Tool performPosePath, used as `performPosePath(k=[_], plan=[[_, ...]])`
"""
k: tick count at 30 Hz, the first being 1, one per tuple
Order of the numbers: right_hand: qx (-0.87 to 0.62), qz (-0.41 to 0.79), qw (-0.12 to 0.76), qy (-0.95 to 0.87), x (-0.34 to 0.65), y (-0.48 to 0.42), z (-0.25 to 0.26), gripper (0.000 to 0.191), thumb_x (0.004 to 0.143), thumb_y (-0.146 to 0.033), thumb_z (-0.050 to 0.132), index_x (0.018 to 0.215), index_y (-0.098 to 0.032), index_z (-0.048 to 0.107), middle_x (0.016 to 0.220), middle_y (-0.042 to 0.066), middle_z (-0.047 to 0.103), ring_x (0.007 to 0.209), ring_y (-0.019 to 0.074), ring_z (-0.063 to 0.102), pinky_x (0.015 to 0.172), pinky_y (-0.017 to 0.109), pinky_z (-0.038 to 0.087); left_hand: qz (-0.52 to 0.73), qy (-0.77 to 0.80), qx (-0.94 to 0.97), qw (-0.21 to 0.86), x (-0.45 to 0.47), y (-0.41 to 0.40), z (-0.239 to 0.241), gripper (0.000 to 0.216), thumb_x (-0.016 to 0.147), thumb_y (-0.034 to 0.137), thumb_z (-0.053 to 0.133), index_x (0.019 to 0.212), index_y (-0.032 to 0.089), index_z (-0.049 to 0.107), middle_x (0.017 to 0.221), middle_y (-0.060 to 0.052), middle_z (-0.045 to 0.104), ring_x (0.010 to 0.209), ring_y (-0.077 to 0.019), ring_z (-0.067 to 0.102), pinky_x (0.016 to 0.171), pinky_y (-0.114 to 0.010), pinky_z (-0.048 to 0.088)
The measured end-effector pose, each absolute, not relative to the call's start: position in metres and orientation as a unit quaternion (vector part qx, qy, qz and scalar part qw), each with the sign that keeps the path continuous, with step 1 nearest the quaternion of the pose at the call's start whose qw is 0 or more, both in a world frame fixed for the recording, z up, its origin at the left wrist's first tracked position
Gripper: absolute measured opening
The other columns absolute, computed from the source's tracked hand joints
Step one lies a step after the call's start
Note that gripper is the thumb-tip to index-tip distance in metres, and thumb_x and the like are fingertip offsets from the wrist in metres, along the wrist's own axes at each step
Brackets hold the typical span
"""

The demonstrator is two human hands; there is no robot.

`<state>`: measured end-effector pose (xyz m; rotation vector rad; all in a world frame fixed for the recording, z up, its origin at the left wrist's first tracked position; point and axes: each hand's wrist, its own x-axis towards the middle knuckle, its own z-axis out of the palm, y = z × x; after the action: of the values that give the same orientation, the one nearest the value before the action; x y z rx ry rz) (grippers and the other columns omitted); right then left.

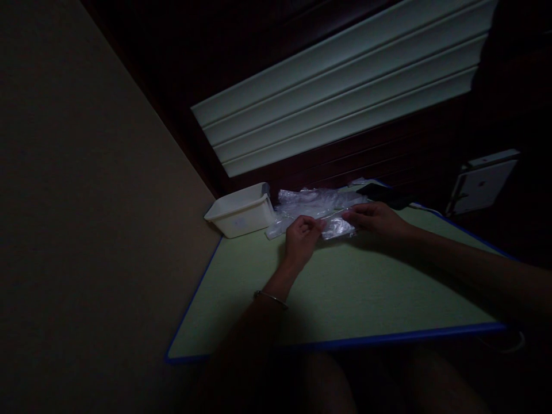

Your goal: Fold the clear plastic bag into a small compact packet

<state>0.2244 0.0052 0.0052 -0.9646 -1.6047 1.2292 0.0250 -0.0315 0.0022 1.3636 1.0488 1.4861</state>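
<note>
My left hand [302, 238] and my right hand [375, 218] pinch opposite ends of the upper edge of a small clear plastic bag [338, 228]. The bag hangs between them, wrinkled and shiny, just above the table. A pale line runs along its top edge from one hand to the other. Behind the hands lies a heap of clear plastic bags [310, 200], crumpled and overlapping. Fingertip detail is lost in the dim light. A thin bracelet circles my left wrist.
A white plastic bin [241, 213] stands at the back left of the light green table [345, 293], which has a blue edge. A dark flat object [383, 195] lies at the back right, near a white cable [425, 208]. Beyond the right edge is a silver tablet [485, 185].
</note>
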Motion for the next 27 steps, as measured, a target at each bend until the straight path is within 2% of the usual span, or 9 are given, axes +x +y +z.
performPosePath(k=[4,8,12,21,27], plan=[[-0.386,0.491,0.441,-0.644,0.224,0.006,0.004,0.038,0.071,-0.056,0.071,0.068,-0.018,0.065,0.062,0.001,0.056,0.054,0.0116,0.046,0.051,0.028,0.035,0.593,0.436,0.545,0.401,0.027,-0.032,0.002,0.03,0.069,0.041,0.076,0.078,0.014,0.07,0.074,-0.004,0.068,0.068,-0.0119,0.06,0.07,-0.024,0.046],[-0.378,0.502,0.441,-0.64,0.222,0.005,0.003,0.036,0.07,-0.053,0.073,0.067,-0.018,0.066,0.061,0.0,0.055,0.054,0.0113,0.046,0.052,0.028,0.036,0.609,0.457,0.518,0.391,0.029,-0.029,-0.002,0.03,0.07,0.042,0.075,0.082,0.014,0.075,0.072,-0.003,0.069,0.064,-0.0109,0.057,0.065,-0.024,0.043],[-0.38,0.519,0.442,-0.625,0.221,0.001,0.005,0.033,0.069,-0.051,0.075,0.07,-0.018,0.07,0.063,0.001,0.058,0.056,0.0128,0.049,0.053,0.029,0.037,0.627,0.459,0.496,0.387,0.028,-0.025,-0.006,0.03,0.071,0.041,0.074,0.082,0.013,0.075,0.067,-0.001,0.066,0.059,-0.0088,0.052,0.059,-0.021,0.039],[-0.366,0.511,0.453,-0.632,0.223,0.011,-0.003,0.035,0.071,-0.054,0.072,0.076,-0.019,0.072,0.064,0.0,0.059,0.057,0.0136,0.05,0.055,0.028,0.037,0.639,0.452,0.501,0.37,0.03,-0.028,-0.004,0.022,0.069,0.034,0.076,0.078,0.014,0.075,0.069,-0.001,0.069,0.065,-0.0111,0.057,0.065,-0.023,0.045],[-0.377,0.486,0.46,-0.64,0.223,0.012,-0.006,0.036,0.072,-0.054,0.07,0.067,-0.018,0.07,0.06,0.002,0.058,0.056,0.0149,0.049,0.054,0.03,0.038,0.652,0.445,0.487,0.375,0.033,-0.027,-0.005,0.023,0.069,0.035,0.077,0.078,0.014,0.074,0.075,-0.004,0.072,0.071,-0.0131,0.062,0.07,-0.024,0.047]])
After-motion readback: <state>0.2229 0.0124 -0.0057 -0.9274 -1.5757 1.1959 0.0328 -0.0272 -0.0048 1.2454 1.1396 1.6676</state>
